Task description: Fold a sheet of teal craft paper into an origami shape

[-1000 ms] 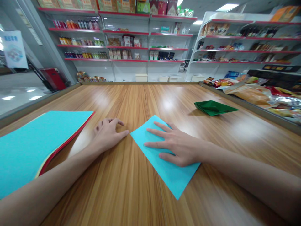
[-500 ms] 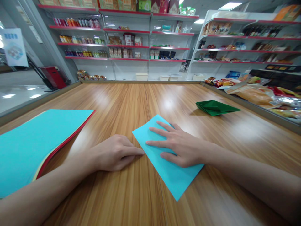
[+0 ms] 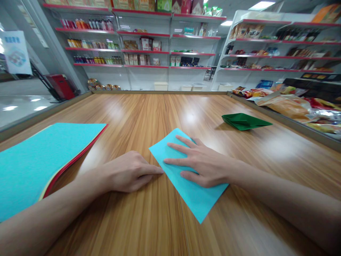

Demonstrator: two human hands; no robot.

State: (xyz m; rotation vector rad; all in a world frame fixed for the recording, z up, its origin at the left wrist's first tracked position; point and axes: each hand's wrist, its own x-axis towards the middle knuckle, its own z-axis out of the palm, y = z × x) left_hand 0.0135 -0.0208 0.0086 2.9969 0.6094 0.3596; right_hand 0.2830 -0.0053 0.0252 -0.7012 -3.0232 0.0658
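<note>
A folded light-blue sheet of paper [image 3: 197, 201] lies on the wooden table [image 3: 138, 220] in front of me. My right hand [image 3: 205, 163] rests flat on it with the fingers spread, holding it down. My left hand [image 3: 128, 174] sits just left of the sheet with its fingers curled in. The tip of its forefinger touches the sheet's left edge. Nothing shows inside that hand.
A stack of coloured paper [image 3: 39, 156], blue on top with red and yellow below, lies at the left. A green folded paper shape [image 3: 243, 121] sits at the far right of the table. Snack packets [image 3: 287, 105] fill a bin beyond the right edge. Shop shelves [image 3: 144, 46] stand behind.
My left hand moved from beside the paper stack toward me and right, closing its fingers until the forefinger reached the blue sheet's edge. My right hand stayed flat on the sheet.
</note>
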